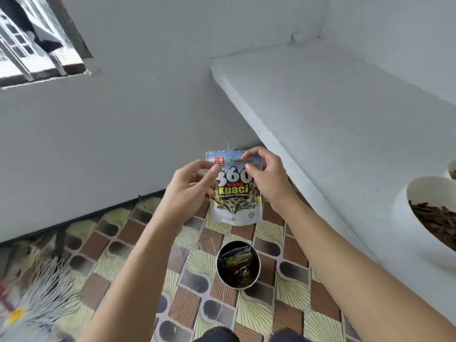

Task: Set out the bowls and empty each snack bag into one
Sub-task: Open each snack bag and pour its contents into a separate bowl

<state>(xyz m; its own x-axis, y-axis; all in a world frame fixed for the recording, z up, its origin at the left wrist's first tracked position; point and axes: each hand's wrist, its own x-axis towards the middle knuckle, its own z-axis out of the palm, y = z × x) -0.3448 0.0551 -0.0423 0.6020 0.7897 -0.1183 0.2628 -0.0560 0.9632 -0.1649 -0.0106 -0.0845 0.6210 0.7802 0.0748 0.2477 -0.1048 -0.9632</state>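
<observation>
Both hands are up on the seed bag (pixel 237 206) — left hand (pixel 195 186) pinching its upper-left edge, right hand (pixel 266 178) pinching the top strip just beside it, fingers curled onto the foil. The bag hangs upright in mid-air in front of the person, above the patterned floor (pixel 123 243) and not over any bowl. Its top seal looks unbroken, so I'd call this the tear-open step.

To do it well, keep the two pinches close together on the strip and pull one hand toward the body and the other away. Tear across the top rather than down into the pouch — loose seeds would scatter easily. Only then carry it over a bowl and tip.

Off to the right, on the white tabletop (pixel 345 119), a white bowl (pixel 404 208) already holds brown snack sticks. A second bowl (pixel 451 169) just peeks in at the frame's edge, its contents hard to make out. No empty bowl for the seeds is in view. Down on the floor stands a round metal bin (pixel 222 275) with crumpled wrappers inside.
</observation>
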